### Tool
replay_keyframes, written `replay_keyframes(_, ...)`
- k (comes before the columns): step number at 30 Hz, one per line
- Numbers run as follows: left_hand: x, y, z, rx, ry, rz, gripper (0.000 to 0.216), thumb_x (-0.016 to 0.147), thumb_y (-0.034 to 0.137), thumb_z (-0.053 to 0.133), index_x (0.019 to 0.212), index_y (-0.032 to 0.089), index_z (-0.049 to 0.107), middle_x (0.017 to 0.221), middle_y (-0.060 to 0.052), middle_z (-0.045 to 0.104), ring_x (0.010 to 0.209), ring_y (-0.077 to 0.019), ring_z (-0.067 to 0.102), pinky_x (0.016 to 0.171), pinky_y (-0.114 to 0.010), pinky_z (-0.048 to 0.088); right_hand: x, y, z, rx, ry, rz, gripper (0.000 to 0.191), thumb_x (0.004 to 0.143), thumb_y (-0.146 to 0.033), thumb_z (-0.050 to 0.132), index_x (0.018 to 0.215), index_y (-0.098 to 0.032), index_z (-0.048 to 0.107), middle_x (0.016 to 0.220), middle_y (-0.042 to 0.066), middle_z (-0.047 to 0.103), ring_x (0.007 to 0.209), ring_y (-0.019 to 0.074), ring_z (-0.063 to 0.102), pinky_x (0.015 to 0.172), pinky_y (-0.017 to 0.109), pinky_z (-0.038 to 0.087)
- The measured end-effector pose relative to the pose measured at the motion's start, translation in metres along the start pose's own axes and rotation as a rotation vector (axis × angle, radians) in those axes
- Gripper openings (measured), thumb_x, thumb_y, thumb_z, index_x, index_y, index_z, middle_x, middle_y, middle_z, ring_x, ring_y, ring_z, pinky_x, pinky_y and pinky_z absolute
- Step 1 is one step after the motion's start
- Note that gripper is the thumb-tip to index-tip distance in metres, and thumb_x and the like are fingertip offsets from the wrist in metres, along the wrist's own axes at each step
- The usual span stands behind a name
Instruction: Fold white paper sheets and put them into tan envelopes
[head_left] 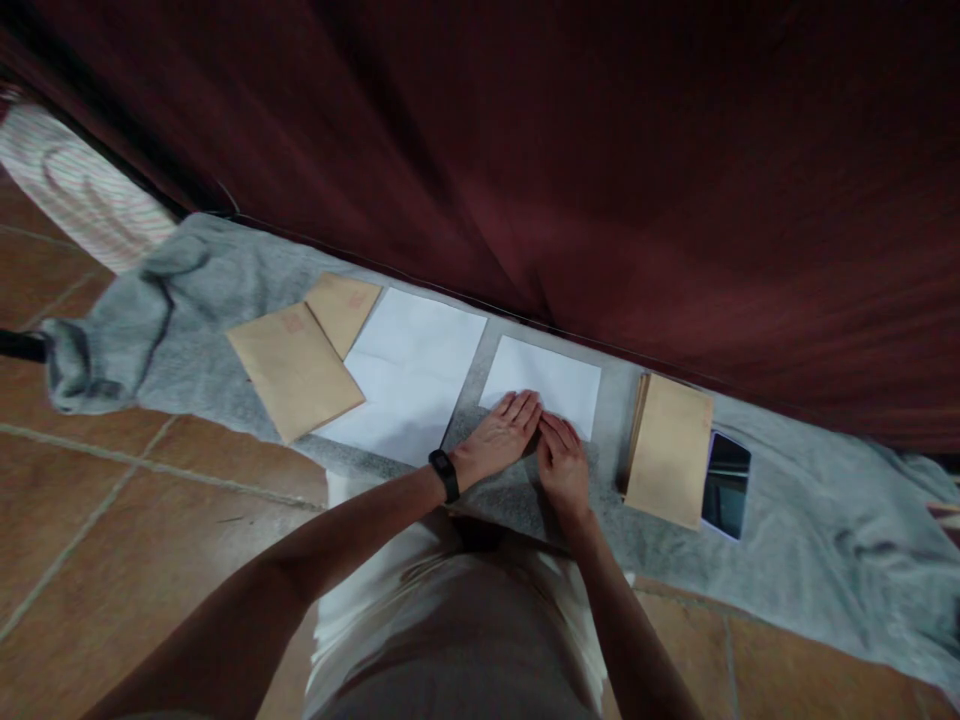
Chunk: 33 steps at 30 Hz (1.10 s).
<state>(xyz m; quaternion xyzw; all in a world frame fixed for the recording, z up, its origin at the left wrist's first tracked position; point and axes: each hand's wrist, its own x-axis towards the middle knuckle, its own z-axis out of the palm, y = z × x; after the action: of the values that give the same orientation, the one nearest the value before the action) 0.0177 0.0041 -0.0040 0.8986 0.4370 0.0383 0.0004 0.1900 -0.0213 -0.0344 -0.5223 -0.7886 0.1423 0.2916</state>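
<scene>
We've got our left hand [496, 437] laid flat and our right hand [564, 474] slightly bent on the small white rectangular paper [553, 374], fingertips side by side at its near edge. Left of our fingers: large creased white paper sheet [420, 360], two tan paper envelopes [298, 368]. Right of our fingers: tan envelope stack [670, 450], dark-screened phone [726, 485]. Grey cloth [810, 530] underneath.

Head camera, 1 view. Position: head-worn, above the near edge of the grey cloth [814, 545]. Facing: forward and steeply down, past the far edge to the dark red curtain [637, 220]. Range: middling; left hand [504, 432] and right hand [562, 470] sit near mid-frame. Cloth's left end shows; right end runs out of frame. Tilt: far edge slants down rightward.
</scene>
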Motion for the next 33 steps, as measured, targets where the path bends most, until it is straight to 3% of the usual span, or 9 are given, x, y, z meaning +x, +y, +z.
replay_keyframes(6,-0.006,-0.002,0.006,-0.077,0.057,-0.004,0.056,0.105,0.038,0.04,0.15,0.004,0.046,0.161,-0.019,0.04,0.152,-0.0297,0.034,0.128,-0.046,0.022,0.002,0.001,-0.001,0.063,0.038,0.031,0.041,0.101,-0.016,0.04,0.134,-0.019,0.064,0.133,0.012,0.068,0.128,0.0231,0.059,0.115,0.049,0.045)
replay_keyframes(10,-0.006,0.0,0.008,-0.064,0.076,0.021,0.053,0.105,0.034,0.04,0.147,0.003,0.049,0.158,-0.02,0.045,0.15,-0.0296,0.038,0.127,-0.047,0.022,0.01,0.002,-0.004,0.056,0.032,0.02,0.041,0.105,-0.024,0.038,0.138,-0.019,0.061,0.137,0.011,0.066,0.13,0.0233,0.058,0.115,0.049,0.046)
replay_keyframes(18,-0.007,0.002,0.012,-0.07,0.084,0.073,0.04,0.101,0.024,0.048,0.133,0.005,0.062,0.139,-0.021,0.063,0.135,-0.0288,0.056,0.123,-0.049,0.03,0.05,0.011,0.004,0.017,-0.165,-0.093,0.046,0.11,-0.035,0.029,0.14,-0.019,0.06,0.145,0.008,0.062,0.14,0.0198,0.05,0.124,0.048,0.033)
replay_keyframes(25,-0.007,0.002,0.012,-0.085,0.118,0.057,0.038,0.101,0.026,0.05,0.131,0.007,0.064,0.14,-0.021,0.063,0.137,-0.0293,0.054,0.122,-0.048,0.031,0.079,0.027,0.012,-0.063,-0.199,-0.077,0.049,0.109,-0.033,0.029,0.145,-0.015,0.056,0.156,0.012,0.05,0.147,0.022,0.042,0.125,0.049,0.03)
replay_keyframes(33,-0.007,0.002,0.013,-0.062,0.126,0.075,0.035,0.102,0.026,0.048,0.124,0.007,0.068,0.132,-0.02,0.068,0.133,-0.0294,0.057,0.12,-0.049,0.035,0.09,0.029,0.017,-0.009,-0.231,-0.108,0.043,0.106,-0.03,0.038,0.139,-0.018,0.062,0.153,0.01,0.054,0.144,0.0223,0.046,0.124,0.047,0.034)
